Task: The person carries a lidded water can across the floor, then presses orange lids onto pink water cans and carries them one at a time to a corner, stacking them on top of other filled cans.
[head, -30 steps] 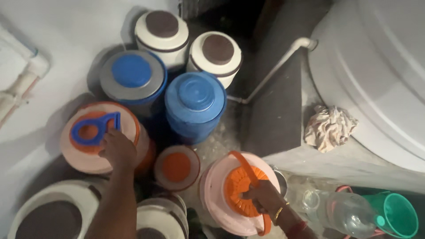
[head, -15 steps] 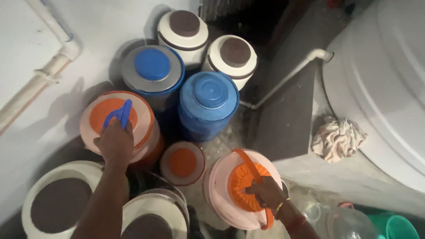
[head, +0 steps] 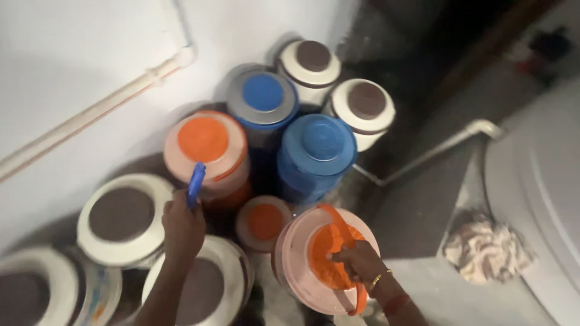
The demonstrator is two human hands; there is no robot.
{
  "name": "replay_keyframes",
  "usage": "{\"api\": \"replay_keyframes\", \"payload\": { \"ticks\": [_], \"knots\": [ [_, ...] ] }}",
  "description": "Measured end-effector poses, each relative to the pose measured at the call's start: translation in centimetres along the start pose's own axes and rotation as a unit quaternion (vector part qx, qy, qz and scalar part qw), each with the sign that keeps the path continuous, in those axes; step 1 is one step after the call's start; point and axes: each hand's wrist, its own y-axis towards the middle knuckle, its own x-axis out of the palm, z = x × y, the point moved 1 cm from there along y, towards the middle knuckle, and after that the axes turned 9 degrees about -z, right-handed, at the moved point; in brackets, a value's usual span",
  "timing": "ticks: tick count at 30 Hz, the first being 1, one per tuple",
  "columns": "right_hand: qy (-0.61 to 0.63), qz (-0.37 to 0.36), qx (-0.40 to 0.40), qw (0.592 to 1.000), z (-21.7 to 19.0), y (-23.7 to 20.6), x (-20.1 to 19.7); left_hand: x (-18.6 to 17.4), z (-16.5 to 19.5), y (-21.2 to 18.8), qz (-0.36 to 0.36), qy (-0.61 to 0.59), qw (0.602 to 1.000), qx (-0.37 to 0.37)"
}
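Left hand [head: 181, 226] grips blue handle [head: 195, 184] upright

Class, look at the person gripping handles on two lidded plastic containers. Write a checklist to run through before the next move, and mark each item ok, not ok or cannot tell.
1. Left hand closed on the blue handle of the orange-lidded pink container: ok.
2. Right hand on the orange handle of the nearer pink container: ok.
3. Both orange lids seated: cannot tell.
4. Room around them: not ok, the blue drum and small orange-lidded jar crowd close.
5. Container contents or weight: cannot tell.
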Motion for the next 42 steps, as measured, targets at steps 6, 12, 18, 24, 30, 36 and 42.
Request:
{"api": "replay_keyframes", "payload": {
  "ticks": [6, 12, 18, 24, 30, 36, 42],
  "knots": [
    [-0.089, -0.044, -0.003, 0.995, -1.2, -0.3, -2.2, -2.0, 2.0, -10.9, 0.033, 0.016, 0.995, -0.092],
    [-0.167, -0.152, -0.038, 0.973, -1.8, -0.2, -4.9, -0.4, 5.0, -20.4, 0.125, -0.09, 0.979, -0.136],
    [-0.28, -0.154, -0.042, 0.947, -3.5, -1.0, -5.0, -0.1, 5.9, -27.0, 0.174, -0.106, 0.953, -0.222],
    [-0.417, -0.175, -0.058, 0.89, -8.9, -1.7, -3.5, 0.0, 4.3, -28.8, 0.209, -0.148, 0.917, -0.305],
    [-0.424, -0.193, -0.042, 0.884, -13.5, -4.0, -0.3, 2.9, 0.9, -26.7, 0.152, 0.07, 0.971, -0.171],
    [-0.495, -0.105, -0.098, 0.857, -17.7, -6.0, 4.8, 5.9, -3.9, -23.9, 0.049, 0.164, 0.97, -0.171],
    [-0.503, -0.124, -0.157, 0.841, -22.2, -7.3, 7.8, 6.6, -5.2, -23.5, 0.02, 0.143, 0.961, -0.237]
  ]
}}
